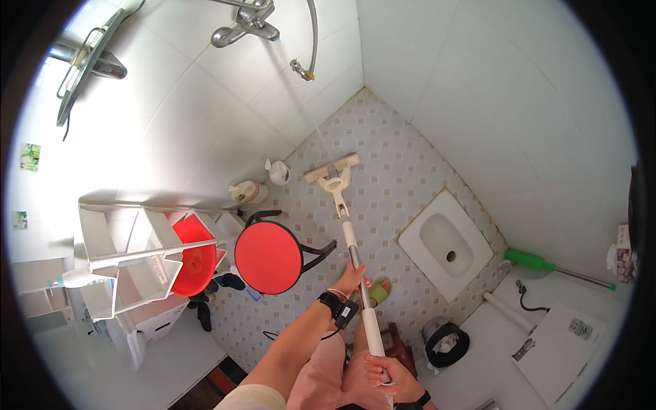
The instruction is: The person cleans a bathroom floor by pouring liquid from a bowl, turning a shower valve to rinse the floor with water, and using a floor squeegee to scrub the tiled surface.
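A long-handled sponge mop [349, 233] slants away from me, its pole held in both hands. My left hand [351, 279] wraps the metal part about midway along the pole. Lower down, my right hand [393, 376] grips the end of the handle near its hanging loop. The mop head [332, 168] lies on the patterned tile floor [382, 133] near the wall corner. From the chrome wall tap [253, 23] a thin stream of water runs down toward the mop head.
A red-topped stool [269, 257] stands left of the pole, beside a white shelf rack [128, 251] holding a red basin [195, 261]. Two white bottles, one a pump bottle [279, 173], stand by the wall. Right are a squat toilet [446, 243] and a black-lined bin [447, 344].
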The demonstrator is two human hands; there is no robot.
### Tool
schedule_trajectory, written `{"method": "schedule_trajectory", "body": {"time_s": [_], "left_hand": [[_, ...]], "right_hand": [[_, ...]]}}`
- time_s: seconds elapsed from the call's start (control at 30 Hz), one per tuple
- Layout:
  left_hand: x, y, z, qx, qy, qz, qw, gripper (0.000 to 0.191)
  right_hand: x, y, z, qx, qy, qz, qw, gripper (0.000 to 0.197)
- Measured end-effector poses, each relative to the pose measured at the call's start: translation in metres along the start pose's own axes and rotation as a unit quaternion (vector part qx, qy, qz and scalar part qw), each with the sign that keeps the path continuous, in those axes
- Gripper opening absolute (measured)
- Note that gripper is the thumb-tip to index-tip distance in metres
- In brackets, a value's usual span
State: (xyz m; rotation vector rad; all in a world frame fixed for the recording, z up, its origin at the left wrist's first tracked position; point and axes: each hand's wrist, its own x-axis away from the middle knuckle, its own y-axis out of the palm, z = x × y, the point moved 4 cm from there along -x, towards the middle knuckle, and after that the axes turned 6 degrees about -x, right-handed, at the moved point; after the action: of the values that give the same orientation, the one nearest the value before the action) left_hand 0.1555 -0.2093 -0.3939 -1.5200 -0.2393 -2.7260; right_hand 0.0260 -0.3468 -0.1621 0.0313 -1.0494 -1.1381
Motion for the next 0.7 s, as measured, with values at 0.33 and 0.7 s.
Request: {"method": "schedule_trajectory", "body": {"time_s": [0.33, 0.7], "left_hand": [[-0.040, -0.009, -0.018, -0.359, 0.003, 0.072, 0.930, 0.054], [-0.024, -0.020, -0.008, -0.150, -0.097, -0.021, 0.984, 0.017]], "right_hand": [[0.000, -0.012, -0.017, -0.046, -0.013, 0.004, 0.999, 0.003], [0.003, -0.005, -0.016, 0.084, -0.055, 0.061, 0.993, 0.007]]}}
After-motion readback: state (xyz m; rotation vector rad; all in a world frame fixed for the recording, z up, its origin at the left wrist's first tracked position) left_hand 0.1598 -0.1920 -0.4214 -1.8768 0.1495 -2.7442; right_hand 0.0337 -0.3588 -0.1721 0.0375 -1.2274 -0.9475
